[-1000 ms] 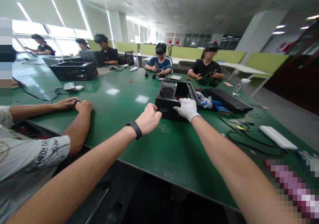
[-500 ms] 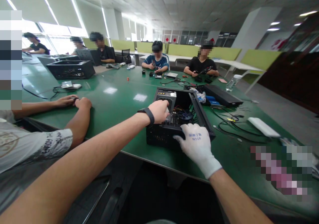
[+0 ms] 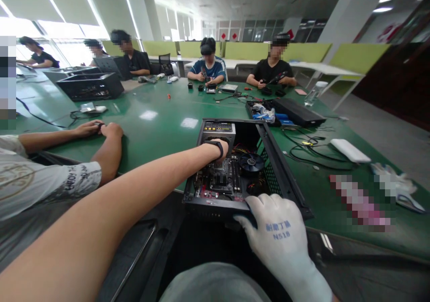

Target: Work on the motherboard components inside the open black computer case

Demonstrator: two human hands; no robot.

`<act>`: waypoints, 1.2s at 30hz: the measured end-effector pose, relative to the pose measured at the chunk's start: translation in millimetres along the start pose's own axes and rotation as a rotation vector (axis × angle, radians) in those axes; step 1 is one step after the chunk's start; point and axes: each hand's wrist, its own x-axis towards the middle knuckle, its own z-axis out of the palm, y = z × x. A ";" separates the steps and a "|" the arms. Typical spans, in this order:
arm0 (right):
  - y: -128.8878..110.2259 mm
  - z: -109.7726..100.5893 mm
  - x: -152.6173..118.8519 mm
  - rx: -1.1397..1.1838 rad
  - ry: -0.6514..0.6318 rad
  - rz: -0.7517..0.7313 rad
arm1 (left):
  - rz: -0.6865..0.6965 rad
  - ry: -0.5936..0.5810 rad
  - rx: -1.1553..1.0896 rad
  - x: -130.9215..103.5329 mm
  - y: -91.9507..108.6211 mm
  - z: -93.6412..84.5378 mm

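Note:
An open black computer case [image 3: 289,176] lies on the green table, its near edge at the table's front. Inside are a power supply [image 3: 220,129], a motherboard [image 3: 218,176] and a round black fan [image 3: 251,162]. My left hand [image 3: 222,150], bare with a dark wristband, reaches into the case beside the power supply; its fingers are hidden. In a white glove, my right hand [image 3: 277,230] grips the case's near edge, thumb outside and fingers over the rim.
To my left, a neighbour's hands [image 3: 102,128] rest on the table. Beyond the case lie a black box [image 3: 298,112], cables [image 3: 298,147] and a bottle [image 3: 315,94]. A white block [image 3: 350,151] and a glove [image 3: 396,181] lie at right. Several people sit opposite.
The case has come nearer to me, with my right hand still on its near edge. My left hand has moved lower inside, beside the power supply.

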 end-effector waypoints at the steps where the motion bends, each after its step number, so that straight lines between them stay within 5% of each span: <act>1: -0.5 -0.8 -2.3 -0.002 -0.004 0.001 | -0.002 -0.025 0.000 5.0 1.5 2.0; 14: -1.2 -1.3 -4.2 0.043 0.049 -0.002 | 0.059 -0.073 0.075 36.6 5.7 28.0; 36: -1.4 3.7 -3.5 0.066 0.074 -0.001 | 0.079 -0.103 0.174 26.3 9.3 19.7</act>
